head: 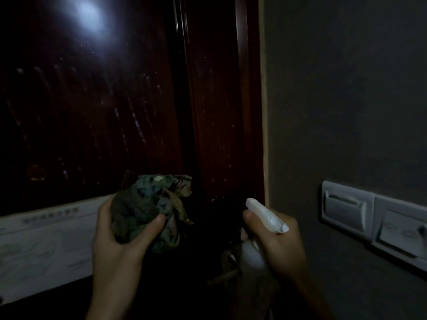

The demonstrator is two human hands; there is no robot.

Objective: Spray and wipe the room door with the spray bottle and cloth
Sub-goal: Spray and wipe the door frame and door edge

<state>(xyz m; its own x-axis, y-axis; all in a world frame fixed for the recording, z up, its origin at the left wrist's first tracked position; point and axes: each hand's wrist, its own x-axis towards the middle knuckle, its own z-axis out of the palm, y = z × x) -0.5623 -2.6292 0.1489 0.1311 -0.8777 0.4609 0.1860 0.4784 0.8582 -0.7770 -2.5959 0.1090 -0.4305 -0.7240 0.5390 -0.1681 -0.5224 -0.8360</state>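
Dark-red door (92, 100), beaded with spray, fills the upper left of the frame. Left hand (115, 245), lower centre, bunches the cloth (147, 209), fingers (159, 219) curled round it, just below the wet door; right hand (284, 245) grips the bottle (265, 215), nozzle aimed up-left at the door.

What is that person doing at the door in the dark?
A person is cleaning the dark red door. Their left hand grips a bunched-up cloth, and their right hand holds a white spray bottle with its nozzle pointing toward the door. Wet streaks and drops show on the door, so it looks sprayed and ready for wiping.
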